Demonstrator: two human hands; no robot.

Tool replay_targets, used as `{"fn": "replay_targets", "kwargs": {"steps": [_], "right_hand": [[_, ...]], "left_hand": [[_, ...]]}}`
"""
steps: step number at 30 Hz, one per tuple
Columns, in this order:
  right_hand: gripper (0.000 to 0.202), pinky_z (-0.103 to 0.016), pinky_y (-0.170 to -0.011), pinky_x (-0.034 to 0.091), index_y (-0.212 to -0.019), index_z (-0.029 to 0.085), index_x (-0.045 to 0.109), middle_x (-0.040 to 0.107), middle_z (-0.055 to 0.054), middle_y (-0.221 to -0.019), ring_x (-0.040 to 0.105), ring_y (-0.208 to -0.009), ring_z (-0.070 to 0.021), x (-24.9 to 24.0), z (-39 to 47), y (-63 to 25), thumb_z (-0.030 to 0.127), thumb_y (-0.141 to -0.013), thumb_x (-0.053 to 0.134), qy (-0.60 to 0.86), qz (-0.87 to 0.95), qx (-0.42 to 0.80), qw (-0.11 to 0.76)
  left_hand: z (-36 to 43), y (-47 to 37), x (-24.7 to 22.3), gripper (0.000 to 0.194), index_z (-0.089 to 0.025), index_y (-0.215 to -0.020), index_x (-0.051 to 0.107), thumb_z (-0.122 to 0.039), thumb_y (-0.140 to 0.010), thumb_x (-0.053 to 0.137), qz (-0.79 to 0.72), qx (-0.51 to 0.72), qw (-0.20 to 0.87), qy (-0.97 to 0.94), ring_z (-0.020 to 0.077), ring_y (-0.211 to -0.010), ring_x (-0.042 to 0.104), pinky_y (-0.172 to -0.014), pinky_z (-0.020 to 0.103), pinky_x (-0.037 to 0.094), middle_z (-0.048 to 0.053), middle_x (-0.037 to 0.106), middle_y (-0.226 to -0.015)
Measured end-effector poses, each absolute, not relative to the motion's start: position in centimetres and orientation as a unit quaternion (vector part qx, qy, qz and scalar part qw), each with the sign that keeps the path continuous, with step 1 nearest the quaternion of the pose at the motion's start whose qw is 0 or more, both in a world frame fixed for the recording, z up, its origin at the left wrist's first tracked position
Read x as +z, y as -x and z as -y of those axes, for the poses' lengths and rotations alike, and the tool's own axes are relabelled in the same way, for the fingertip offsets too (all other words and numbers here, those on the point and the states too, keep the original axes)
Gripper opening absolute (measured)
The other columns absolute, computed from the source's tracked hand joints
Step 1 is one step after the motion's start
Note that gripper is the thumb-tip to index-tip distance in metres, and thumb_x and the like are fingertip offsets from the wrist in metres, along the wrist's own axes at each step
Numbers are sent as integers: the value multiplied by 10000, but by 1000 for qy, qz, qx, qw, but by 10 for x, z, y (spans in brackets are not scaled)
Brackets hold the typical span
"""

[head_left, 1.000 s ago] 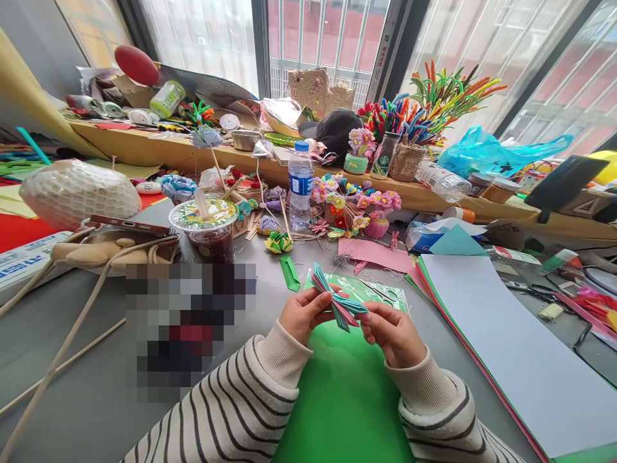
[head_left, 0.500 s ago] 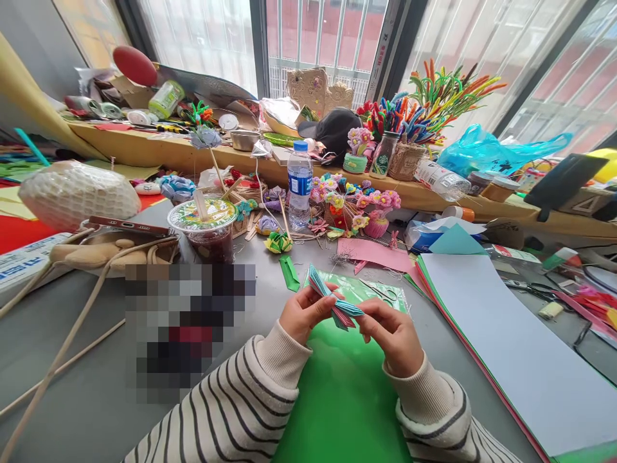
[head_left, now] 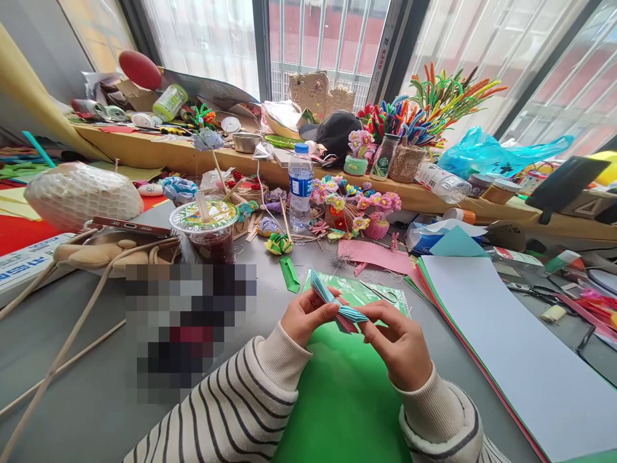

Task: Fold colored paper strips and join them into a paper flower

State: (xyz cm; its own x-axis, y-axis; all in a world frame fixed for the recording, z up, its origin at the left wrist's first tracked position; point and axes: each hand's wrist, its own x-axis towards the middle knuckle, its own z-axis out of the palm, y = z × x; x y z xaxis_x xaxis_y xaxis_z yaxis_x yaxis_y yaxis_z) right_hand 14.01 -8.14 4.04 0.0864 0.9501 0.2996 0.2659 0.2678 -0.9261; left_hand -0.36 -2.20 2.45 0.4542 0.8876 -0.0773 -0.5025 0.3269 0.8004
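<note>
A pleated paper piece (head_left: 351, 313), light blue with a pink part beneath, is held above a green plastic sheet (head_left: 342, 399). My left hand (head_left: 308, 316) pinches it near the middle between thumb and fingers. The blue pleats stick out on both sides of that pinch. My right hand (head_left: 398, 341) has its thumb and index finger closed on the right end of the folds. Behind my hands, a pair of scissors (head_left: 380, 292) lies on the sheet's far part.
A stack of large paper (head_left: 511, 347) covers the right side. Farther back stand a water bottle (head_left: 300, 190) and paper flowers (head_left: 378, 218). A drink cup (head_left: 209, 238) stands at the left, near a phone (head_left: 139, 226). Pink paper (head_left: 376, 255) lies beyond my hands.
My right hand has shifted slightly right and down, its fingers spread more around the end of the folds. The paper piece has moved a little right in my left hand's pinch.
</note>
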Motion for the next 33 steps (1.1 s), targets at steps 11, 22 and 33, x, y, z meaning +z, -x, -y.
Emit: {"fn": "replay_targets", "kwargs": {"steps": [11, 22, 33], "right_hand": [[140, -240, -449, 491, -800, 196, 662, 584, -36, -723, 553, -590, -127, 39, 78, -145, 253, -730, 555, 502, 596, 350, 520], [137, -234, -503, 526, -824, 217, 656, 561, -26, -741, 565, -613, -112, 41, 79, -147, 202, -729, 558, 496, 615, 332, 516], [188, -244, -519, 524, -845, 188, 659, 598, -52, -744, 590, -669, -142, 30, 74, -137, 124, -724, 529, 503, 650, 198, 534]], "left_hand": [[20, 2, 20, 339, -124, -810, 580, -262, -541, 733, -245, 448, 774, -375, 147, -614, 597, -606, 287, 486, 19, 633, -684], [19, 1, 16, 329, -119, -811, 573, -266, -558, 724, -244, 464, 751, -401, 129, -619, 588, -633, 264, 466, 16, 634, -680], [18, 0, 15, 461, -137, -1011, 508, -221, -599, 698, -248, 449, 762, -395, 186, -802, 594, -718, 296, 448, 74, 637, -858]]}}
